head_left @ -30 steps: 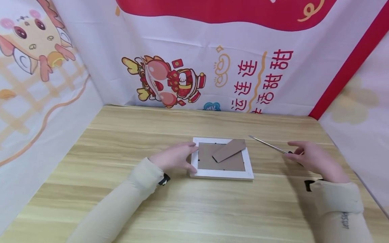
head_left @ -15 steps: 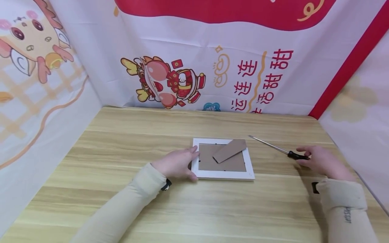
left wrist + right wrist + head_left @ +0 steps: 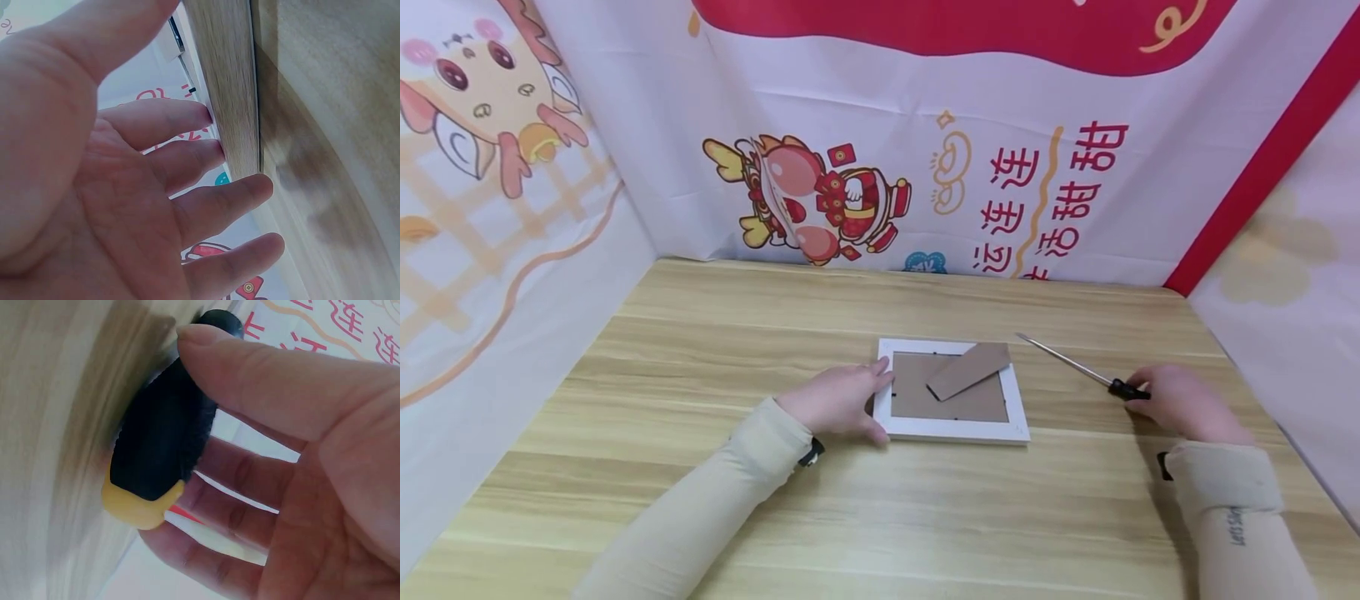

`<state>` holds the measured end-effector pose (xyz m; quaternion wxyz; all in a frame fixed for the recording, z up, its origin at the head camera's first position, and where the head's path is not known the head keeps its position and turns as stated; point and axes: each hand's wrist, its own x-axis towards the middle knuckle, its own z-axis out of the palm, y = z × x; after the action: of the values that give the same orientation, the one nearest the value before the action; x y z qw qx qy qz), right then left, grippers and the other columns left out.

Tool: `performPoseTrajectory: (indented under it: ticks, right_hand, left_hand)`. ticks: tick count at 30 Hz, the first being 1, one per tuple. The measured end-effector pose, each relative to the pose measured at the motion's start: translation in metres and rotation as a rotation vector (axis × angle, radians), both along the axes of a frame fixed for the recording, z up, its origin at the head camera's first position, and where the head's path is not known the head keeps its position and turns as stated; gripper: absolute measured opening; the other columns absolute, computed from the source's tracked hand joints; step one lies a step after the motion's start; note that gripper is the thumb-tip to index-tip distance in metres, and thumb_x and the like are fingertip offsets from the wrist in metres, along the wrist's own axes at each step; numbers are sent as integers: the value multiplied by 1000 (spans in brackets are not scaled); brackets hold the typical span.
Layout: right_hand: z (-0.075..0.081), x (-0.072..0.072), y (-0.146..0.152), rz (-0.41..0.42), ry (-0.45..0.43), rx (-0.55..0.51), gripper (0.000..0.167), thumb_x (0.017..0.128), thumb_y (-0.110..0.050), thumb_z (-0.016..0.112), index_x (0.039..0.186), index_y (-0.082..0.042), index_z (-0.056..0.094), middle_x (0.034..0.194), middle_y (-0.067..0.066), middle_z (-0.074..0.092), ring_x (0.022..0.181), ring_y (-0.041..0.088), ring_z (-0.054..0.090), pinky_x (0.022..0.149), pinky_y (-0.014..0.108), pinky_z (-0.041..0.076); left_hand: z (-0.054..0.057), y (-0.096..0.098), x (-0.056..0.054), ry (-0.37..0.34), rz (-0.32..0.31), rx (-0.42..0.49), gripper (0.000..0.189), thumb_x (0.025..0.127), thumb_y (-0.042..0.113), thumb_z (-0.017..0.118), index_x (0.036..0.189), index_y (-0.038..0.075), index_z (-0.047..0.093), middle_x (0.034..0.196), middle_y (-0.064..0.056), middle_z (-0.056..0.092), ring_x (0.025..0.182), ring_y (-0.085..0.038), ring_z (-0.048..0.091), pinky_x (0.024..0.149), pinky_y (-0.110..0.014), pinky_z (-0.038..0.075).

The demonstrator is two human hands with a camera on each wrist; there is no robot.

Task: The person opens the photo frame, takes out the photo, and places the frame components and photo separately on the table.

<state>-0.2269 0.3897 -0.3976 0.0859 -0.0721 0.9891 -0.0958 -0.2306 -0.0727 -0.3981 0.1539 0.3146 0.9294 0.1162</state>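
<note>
The screwdriver [image 3: 1075,364] is in your right hand [image 3: 1183,404]: your thumb lies on its black handle [image 3: 159,431] and your fingers bend around it, so you have hold of it. The handle has a yellow end [image 3: 137,506], and the metal shaft goes out from this hand, away from you and to the left. Your left hand [image 3: 838,400] is well spread, and some of its fingertips only touch the left edge of the white picture frame [image 3: 958,430]. The frame lies back side up between your hands, with a brown easel leg [image 3: 968,372] slanting over its backboard [image 3: 917,396]. Under both hands is the wood-grain table [image 3: 880,525]; beyond them hangs a printed cloth [image 3: 865,92]
</note>
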Motion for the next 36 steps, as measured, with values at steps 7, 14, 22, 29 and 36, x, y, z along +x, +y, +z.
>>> performPoseTrajectory:
  ticks: [7,14,22,29,36]
  right_hand:
    - [1,0,-1,-27,-41,-24,11,83,-14,73,84,-4,68,76,4,62,70,23,55,63,44,47]
    - [9,3,5,-73,24,-147,27,87,-19,67,100,3,57,79,12,62,69,26,54,59,36,43]
    - [35,11,-8,-45,330,-203,30,93,-33,70,108,-8,66,79,5,64,69,21,54,59,34,41]
    - [50,18,-43,143,443,-169,17,89,-24,76,101,-13,74,85,1,70,76,20,61,66,42,48]
    - [54,26,-79,275,409,-138,16,89,-23,75,101,-13,76,91,0,73,84,21,67,75,49,54]
  left_hand:
    - [1,0,-1,-16,6,8,97,76,46,84,151,4,39,159,-17,25,142,-31,33,114,-40,30]
    - [1,0,-2,-19,11,10,97,75,46,84,151,4,40,159,-16,26,142,-32,34,114,-41,31]
    - [0,-1,-2,-13,15,1,97,75,48,84,151,6,41,159,-15,26,141,-31,35,113,-41,32]
    - [0,-2,-2,2,7,-22,97,76,50,82,151,7,40,159,-14,27,141,-31,36,113,-41,32]
    - [2,-2,-1,-2,5,-29,95,77,51,81,152,8,40,160,-13,27,141,-31,36,113,-43,33]
